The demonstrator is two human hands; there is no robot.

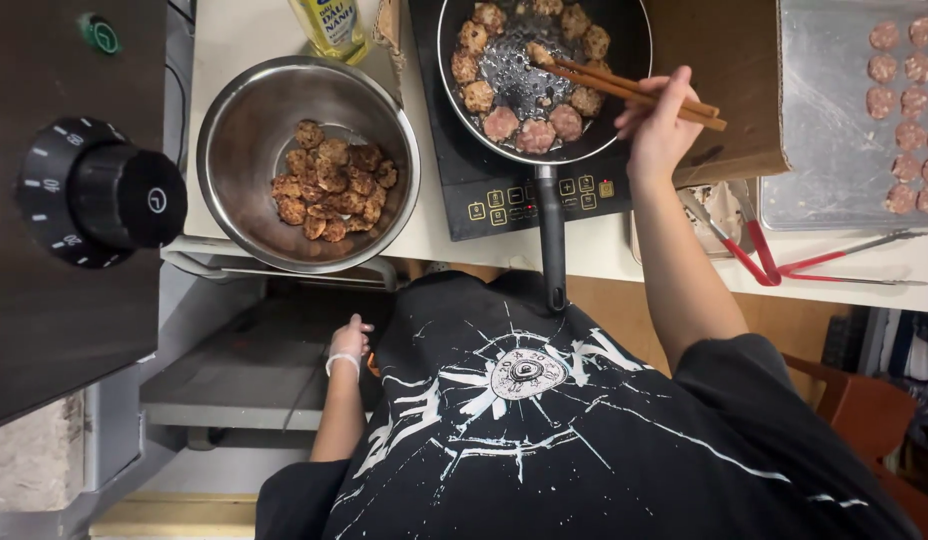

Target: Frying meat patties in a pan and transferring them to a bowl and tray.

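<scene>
My right hand holds a pair of wooden chopsticks whose tips reach into a black frying pan. Several meat patties lie around the pan's rim, some browned, some still pink. The pan sits on a black induction cooker, its handle pointing toward me. My left hand hangs low beside my black shirt, below the counter edge, holding nothing; its fingers look loosely curled. A steel bowl to the left holds several browned patties.
A metal tray with raw pink patties sits at the right. Red-handled tongs lie near the counter's front edge. An oil bottle stands behind the bowl. A dark appliance with a black dial is at the left.
</scene>
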